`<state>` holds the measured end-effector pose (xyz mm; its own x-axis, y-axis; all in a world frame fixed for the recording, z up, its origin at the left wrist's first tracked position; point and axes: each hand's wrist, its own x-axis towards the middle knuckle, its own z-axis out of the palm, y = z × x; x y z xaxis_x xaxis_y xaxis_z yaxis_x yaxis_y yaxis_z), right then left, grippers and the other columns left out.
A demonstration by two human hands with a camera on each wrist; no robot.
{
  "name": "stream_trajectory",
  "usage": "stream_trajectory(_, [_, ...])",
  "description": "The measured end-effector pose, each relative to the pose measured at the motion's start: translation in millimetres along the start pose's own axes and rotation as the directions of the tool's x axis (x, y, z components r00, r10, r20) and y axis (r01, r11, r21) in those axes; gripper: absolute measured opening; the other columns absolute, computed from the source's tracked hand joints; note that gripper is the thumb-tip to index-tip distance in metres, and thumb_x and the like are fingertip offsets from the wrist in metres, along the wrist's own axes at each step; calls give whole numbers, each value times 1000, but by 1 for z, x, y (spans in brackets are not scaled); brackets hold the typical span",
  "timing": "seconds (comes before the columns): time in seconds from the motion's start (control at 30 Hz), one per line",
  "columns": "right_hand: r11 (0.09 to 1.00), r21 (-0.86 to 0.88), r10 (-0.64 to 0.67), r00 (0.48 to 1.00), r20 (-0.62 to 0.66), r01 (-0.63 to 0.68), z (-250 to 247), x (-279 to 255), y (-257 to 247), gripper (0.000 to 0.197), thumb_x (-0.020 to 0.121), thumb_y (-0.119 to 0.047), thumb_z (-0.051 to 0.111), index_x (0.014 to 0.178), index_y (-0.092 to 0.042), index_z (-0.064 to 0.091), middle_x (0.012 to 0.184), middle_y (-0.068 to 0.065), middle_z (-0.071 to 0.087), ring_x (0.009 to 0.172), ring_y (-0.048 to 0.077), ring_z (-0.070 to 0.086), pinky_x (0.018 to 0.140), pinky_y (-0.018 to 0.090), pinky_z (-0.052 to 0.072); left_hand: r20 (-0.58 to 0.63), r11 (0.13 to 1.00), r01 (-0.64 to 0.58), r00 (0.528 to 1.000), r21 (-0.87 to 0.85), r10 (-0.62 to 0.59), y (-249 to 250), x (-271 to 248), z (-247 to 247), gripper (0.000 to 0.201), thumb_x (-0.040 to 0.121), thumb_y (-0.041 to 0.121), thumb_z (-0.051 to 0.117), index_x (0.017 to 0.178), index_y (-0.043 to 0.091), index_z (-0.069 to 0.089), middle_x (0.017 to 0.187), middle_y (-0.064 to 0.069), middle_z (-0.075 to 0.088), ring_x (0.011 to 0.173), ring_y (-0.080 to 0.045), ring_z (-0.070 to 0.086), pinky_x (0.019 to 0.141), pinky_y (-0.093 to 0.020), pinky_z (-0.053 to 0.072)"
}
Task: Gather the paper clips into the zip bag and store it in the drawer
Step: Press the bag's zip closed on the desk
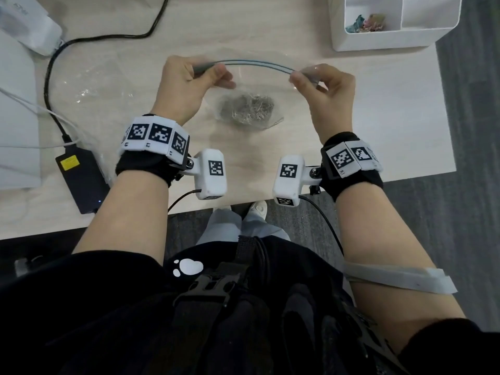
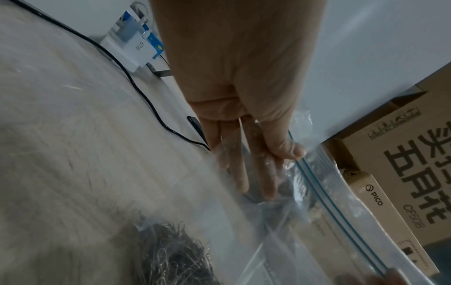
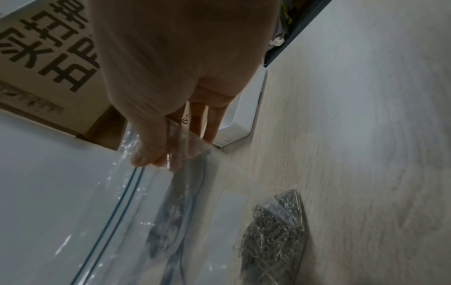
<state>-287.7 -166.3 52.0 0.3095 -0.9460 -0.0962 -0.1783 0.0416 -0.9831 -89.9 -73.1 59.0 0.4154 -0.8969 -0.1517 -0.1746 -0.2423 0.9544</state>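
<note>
A clear zip bag [image 1: 257,77] is held upright over the wooden table [image 1: 378,117], its blue zip strip [image 1: 254,62] arched between my hands. My left hand [image 1: 189,79] pinches the strip's left end, and my right hand [image 1: 322,85] pinches the right end. A heap of silver paper clips [image 1: 247,108] lies in the bag's bottom, resting on the table. The left wrist view shows my left hand [image 2: 258,144] with thumb and fingers on the plastic, the zip strip [image 2: 341,216] and the clips [image 2: 171,254]. In the right wrist view my right hand [image 3: 158,146] pinches the zip strip [image 3: 117,208] above the clips [image 3: 273,231].
A white organiser drawer [image 1: 389,20] stands at the table's back right with small coloured items in one compartment. A black power brick [image 1: 81,177] and black cable [image 1: 54,77] lie at the left, beside white devices [image 1: 16,104]. Cardboard boxes [image 2: 402,173] stand beyond the table.
</note>
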Motion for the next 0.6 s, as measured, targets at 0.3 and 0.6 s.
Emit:
stream_trajectory(0.3, [971,-134,204,978,43,-197,21,-5,26,40,66,-30,82,92,-2,72,87,10,74,81,19,69,80,29,54,265,976,178,942,129,-207,-27,11,-10,56,72,10,77,124,18,56,118,12,58,88,22,53,82,1,39])
stream_trajectory(0.6, [967,-39,254,967,33,-252,27,-12,39,18,80,-8,69,65,-11,58,51,-7,64,59,14,68,68,21,52,394,951,237,869,197,-298,-42,18,-6,27,69,25,81,89,10,71,95,-7,72,93,-12,68,95,-30,49])
